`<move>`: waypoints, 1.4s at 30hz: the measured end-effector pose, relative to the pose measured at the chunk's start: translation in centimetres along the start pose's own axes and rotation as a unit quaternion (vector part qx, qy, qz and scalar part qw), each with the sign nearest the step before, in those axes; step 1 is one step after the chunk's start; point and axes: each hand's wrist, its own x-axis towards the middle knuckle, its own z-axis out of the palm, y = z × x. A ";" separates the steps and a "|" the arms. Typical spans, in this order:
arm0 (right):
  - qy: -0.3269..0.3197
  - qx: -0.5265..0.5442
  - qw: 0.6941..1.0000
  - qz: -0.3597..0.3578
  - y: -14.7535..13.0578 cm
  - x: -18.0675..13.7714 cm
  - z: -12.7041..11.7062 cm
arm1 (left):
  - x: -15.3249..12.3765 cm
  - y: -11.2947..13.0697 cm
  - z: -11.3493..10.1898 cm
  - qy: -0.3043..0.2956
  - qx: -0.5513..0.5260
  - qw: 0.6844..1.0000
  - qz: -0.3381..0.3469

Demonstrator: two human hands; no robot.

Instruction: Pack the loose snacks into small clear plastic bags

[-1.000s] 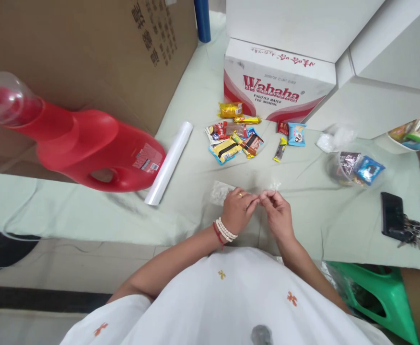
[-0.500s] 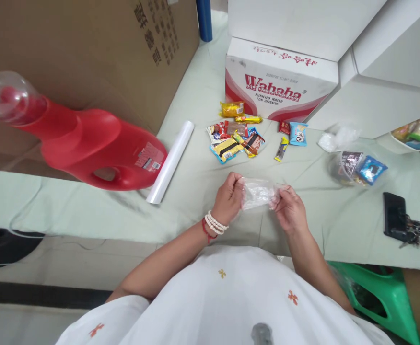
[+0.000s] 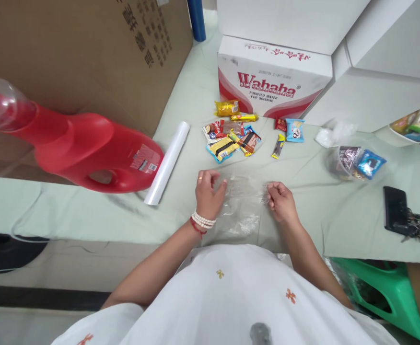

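A clear plastic bag (image 3: 244, 206) is stretched out between my two hands over the pale green table cover (image 3: 87, 211). My left hand (image 3: 208, 191), with a ring and bead bracelets at the wrist, pinches the bag's left edge. My right hand (image 3: 280, 201) is curled on its right edge. The bag hangs down toward my white shirt. Beyond the hands lies a pile of small wrapped snacks (image 3: 231, 136), with a few more snack packets (image 3: 291, 132) to its right.
A big red detergent jug (image 3: 87, 153) lies on its side at left, a white roll (image 3: 169, 163) beside it. Cardboard box (image 3: 69, 52) and Wahaha box (image 3: 271, 84) stand behind. A filled snack bag (image 3: 355, 163), a phone with keys (image 3: 397, 211) and a green stool (image 3: 386, 292) are right.
My hands moved from pinched together at a crumpled bag to apart, pulling the bag open and wide. The view has shifted slightly.
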 end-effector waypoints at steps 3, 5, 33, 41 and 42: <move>-0.011 0.013 1.000 0.010 -0.3 -0.5 0.4 | -1.8 1.6 0.3 -0.163 0.040 0.983 0.076; -0.016 0.019 1.000 0.006 -0.4 -0.8 0.8 | -2.7 2.4 1.7 -0.228 0.091 0.964 0.102; 0.023 -0.207 0.972 -0.114 2.0 -1.3 -1.3 | -2.8 0.0 5.5 -0.261 -0.067 0.961 0.063; 0.006 -0.002 0.999 -0.047 -0.1 -0.2 -3.4 | 1.0 -2.4 -1.7 -0.194 -0.426 0.830 -0.303; -0.001 0.024 0.999 -0.046 -0.5 -0.1 -3.6 | 1.6 -3.0 -2.5 -0.185 -0.425 0.823 -0.328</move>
